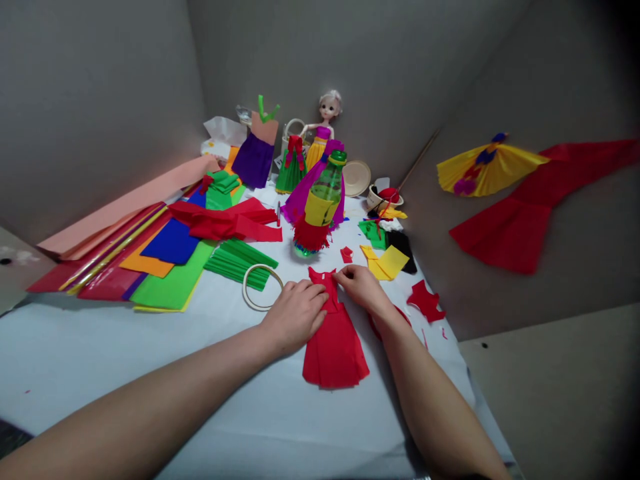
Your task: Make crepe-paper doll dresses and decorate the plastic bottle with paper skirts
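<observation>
Your left hand (295, 317) lies flat and open on the red paper dress (336, 350). Your right hand (363, 287) presses its top edge; any pinch cannot be told. A paper ring (250, 287) sits just left, on the surface (100, 360).

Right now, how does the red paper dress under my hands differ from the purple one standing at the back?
The red paper dress lies flat under your left hand and right hand, while the purple paper dress stands upright at the back. The red paper dress is one colour throughout; the purple paper dress has a peach top with green strips above it. Both have a dress shape with a flared skirt.
</observation>
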Demonstrator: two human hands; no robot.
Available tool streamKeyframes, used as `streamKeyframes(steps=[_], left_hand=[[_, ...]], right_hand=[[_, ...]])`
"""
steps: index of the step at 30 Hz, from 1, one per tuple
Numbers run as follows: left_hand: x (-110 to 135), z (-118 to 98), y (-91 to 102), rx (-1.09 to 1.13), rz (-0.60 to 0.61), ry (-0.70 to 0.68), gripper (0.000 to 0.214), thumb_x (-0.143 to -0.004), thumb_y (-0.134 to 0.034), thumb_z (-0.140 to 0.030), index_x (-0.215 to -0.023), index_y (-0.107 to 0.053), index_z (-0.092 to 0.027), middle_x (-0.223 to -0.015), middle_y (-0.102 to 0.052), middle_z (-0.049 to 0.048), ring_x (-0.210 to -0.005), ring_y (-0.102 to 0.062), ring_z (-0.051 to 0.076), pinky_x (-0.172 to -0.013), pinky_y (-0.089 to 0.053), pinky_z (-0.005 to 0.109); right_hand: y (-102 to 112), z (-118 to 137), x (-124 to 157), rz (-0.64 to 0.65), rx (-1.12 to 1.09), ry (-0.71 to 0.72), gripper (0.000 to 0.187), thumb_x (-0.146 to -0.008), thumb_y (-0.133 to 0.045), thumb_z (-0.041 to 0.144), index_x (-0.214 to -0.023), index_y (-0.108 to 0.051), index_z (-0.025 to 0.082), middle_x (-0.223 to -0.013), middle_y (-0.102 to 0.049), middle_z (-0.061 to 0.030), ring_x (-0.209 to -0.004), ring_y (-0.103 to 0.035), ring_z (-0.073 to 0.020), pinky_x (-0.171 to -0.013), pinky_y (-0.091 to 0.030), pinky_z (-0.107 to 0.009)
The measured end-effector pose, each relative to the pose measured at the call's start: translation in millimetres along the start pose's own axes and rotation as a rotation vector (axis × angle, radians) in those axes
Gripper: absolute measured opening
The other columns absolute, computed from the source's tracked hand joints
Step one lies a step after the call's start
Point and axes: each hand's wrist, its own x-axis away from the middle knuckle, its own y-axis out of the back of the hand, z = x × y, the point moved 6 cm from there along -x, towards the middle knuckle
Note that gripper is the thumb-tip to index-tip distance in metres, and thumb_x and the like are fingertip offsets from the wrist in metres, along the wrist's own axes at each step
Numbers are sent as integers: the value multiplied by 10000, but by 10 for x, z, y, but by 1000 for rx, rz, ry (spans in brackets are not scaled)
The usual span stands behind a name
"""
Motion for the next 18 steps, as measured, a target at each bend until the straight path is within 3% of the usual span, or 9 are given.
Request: streamKeyframes(steps=[3,6,9,11,15,18], left_hand=[[20,13,28,63,-36,17,325,-964,-454,-259,-1240,-599,-169,-1339,-591,114,-1205,-514,298,-985,-414,503],[43,92,128,232,-199,107,377,-920,-507,-221,-1295,-527,-185,-1425,-476,141,-1298,-447,289,-1050,-403,497],[63,276,214,519,-419,273,482,-869,-579,-237,-1329,-440,-219,-1414,-426,144,-1305,-444,261,-1041,-435,457],[54,412,199,793,-500,402,539,-834,-630,-276,-1319,-402,-218,-1386,-444,142,-1238,-509,235,-1018,-457,427],[-16,491,89,1430,-475,599,612,-790,-694,-320,-1296,-380,-178,-1170,-600,103,-1006,-636,172,-930,-491,354],[-46,414,98,1674,-438,639,640,-746,-758,-286,-1279,-416,-192,-922,-664,14,-805,-650,127,-825,-502,298]], right_hand=[[44,52,15,-3,-109,48,269,-806,-558,416,-691,-629,183,-671,-645,-21,-685,-574,-169,-646,-400,-271],[131,130,54,-23,-217,109,289,-822,-523,438,-724,-612,181,-696,-631,-19,-678,-557,-155,-647,-413,-263],[223,212,110,-52,-367,171,302,-824,-536,473,-758,-601,185,-734,-609,-11,-697,-538,-143,-679,-428,-257],[253,260,146,-43,-521,201,293,-815,-578,477,-766,-599,189,-744,-594,-6,-707,-523,-138,-693,-428,-256],[226,338,213,13,-743,202,255,-806,-633,442,-772,-596,191,-755,-579,5,-714,-509,-128,-713,-423,-254],[190,388,265,22,-783,197,246,-809,-632,435,-772,-587,196,-744,-565,13,-693,-494,-125,-693,-415,-251]])
